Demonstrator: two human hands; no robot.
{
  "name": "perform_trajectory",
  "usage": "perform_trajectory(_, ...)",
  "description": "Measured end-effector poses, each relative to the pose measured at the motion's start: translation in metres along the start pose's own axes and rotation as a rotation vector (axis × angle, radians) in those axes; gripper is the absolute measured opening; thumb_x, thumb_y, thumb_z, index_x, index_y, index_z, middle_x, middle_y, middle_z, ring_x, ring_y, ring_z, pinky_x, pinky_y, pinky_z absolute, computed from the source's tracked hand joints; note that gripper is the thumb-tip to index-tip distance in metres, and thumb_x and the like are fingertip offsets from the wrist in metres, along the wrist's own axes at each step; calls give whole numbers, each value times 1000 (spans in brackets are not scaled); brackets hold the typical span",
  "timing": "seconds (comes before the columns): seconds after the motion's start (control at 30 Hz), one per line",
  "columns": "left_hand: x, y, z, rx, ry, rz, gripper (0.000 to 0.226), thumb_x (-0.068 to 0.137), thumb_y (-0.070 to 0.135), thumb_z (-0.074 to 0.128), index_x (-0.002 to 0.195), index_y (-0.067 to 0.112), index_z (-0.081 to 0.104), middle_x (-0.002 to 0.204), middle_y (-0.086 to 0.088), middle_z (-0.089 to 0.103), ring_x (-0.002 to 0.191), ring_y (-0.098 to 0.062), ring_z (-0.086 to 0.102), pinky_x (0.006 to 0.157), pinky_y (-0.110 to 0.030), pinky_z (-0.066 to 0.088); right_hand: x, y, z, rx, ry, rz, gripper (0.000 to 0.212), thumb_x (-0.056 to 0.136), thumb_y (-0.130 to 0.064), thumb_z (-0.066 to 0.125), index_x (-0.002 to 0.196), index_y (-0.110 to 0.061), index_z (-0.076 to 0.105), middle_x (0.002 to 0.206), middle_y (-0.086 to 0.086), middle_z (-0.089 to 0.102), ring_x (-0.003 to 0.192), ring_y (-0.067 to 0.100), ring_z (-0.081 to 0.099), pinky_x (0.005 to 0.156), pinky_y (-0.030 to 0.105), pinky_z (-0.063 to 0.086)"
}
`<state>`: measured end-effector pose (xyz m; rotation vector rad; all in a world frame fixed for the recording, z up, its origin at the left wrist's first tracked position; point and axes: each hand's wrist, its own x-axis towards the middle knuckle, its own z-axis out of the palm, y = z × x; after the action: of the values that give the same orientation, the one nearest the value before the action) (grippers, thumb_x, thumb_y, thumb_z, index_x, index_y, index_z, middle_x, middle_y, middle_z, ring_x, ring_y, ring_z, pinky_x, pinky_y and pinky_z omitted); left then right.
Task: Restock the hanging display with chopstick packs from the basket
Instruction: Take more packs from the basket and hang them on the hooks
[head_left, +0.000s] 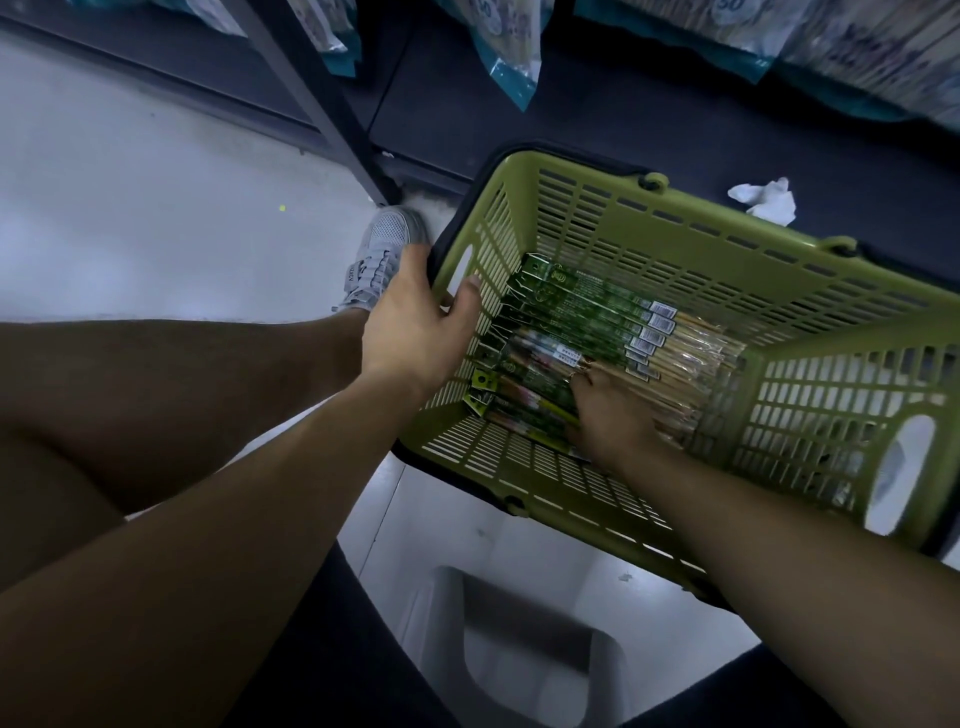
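A green slatted basket stands on the floor, right of centre. Several chopstick packs with green header cards lie side by side on its bottom. My left hand grips the basket's left rim, thumb inside the wall and fingers over the outer edge. My right hand is down inside the basket, its fingers curled among the nearest packs; whether it holds one I cannot tell. Hanging packs of the display show along the top edge.
A dark shelf base runs behind the basket, with a crumpled white tissue on it. A dark upright post meets the floor by my grey shoe. A grey stool sits below me. My bare leg crosses the left.
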<state>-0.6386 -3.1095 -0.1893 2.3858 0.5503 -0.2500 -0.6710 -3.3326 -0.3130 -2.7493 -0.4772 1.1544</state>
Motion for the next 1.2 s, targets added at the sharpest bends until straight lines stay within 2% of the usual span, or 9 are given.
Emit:
perform_trajectory(0.13, 0, -1, 0, -4, -2, -3, 30, 97, 52, 52, 112, 27, 46, 88, 15, 63, 82, -20, 67, 80, -46, 58, -3, 3, 4, 15, -45, -58, 70, 87, -36, 75, 146, -16, 43, 142, 13, 52, 125, 34, 53, 99, 40, 47)
perform_trajectory(0.27, 1, -2, 1, -2, 1, 1, 28, 97, 52, 52, 110, 28, 45, 86, 17, 61, 79, -17, 66, 79, -44, 57, -7, 9, 6, 68, -2, -73, 66, 87, -42, 72, 144, -19, 47, 142, 9, 50, 127, 31, 49, 98, 39, 46)
perform_trajectory(0.4, 1, -1, 1, -2, 3, 1, 28, 97, 52, 52, 110, 29, 44, 89, 14, 63, 81, -20, 67, 80, -44, 57, -9, 8, 8, 27, -14, -31, 82, 80, -58, 77, 147, -22, 45, 144, 8, 48, 130, 31, 48, 103, 41, 45)
perform_trajectory(0.6, 0, -1, 1, -5, 2, 6, 30, 97, 51, 52, 113, 27, 46, 93, 9, 65, 83, -21, 67, 80, -45, 58, -8, 1, 12, -21, 3, -4, 82, 83, -49, 77, 149, -20, 40, 148, 11, 45, 134, 32, 43, 106, 46, 44)
perform_trajectory(0.77, 0, -1, 1, -4, 12, 17, 30, 97, 51, 52, 114, 27, 45, 97, 7, 66, 83, -21, 67, 80, -44, 58, -1, 10, 6, 45, 45, 39, 78, 84, -47, 75, 149, -21, 39, 143, 9, 49, 129, 31, 47, 99, 44, 48)
perform_trajectory(0.83, 0, -1, 1, 3, 11, 23, 29, 97, 49, 53, 113, 27, 45, 95, 7, 65, 83, -21, 66, 79, -44, 57, 1, 15, 3, 91, 62, 32, 79, 83, -53, 74, 147, -21, 39, 138, 8, 52, 125, 30, 49, 96, 42, 48)
perform_trajectory(0.93, 0, 0, 1, 3, 15, 23, 30, 98, 48, 53, 115, 25, 46, 94, 8, 65, 82, -20, 66, 78, -43, 58, 1, 15, 6, 86, 52, 30, 94, 73, -67, 77, 146, -23, 36, 137, 7, 51, 124, 29, 48, 97, 43, 49)
perform_trajectory(1.07, 0, 0, 1, 3, 15, 16, 32, 98, 49, 53, 117, 25, 47, 96, 7, 66, 82, -20, 67, 79, -45, 59, -1, 7, 19, 19, 70, 50, 105, 72, -55, 84, 154, -22, 27, 142, 11, 44, 130, 32, 41, 101, 47, 45)
perform_trajectory(1.2, 0, -1, 1, -1, 13, 14, 32, 97, 50, 53, 117, 26, 47, 96, 9, 65, 82, -16, 67, 79, -43, 59, 4, 9, 19, -4, 62, 41, 94, 80, -41, 83, 153, -20, 28, 141, 12, 46, 129, 33, 43, 100, 47, 48)
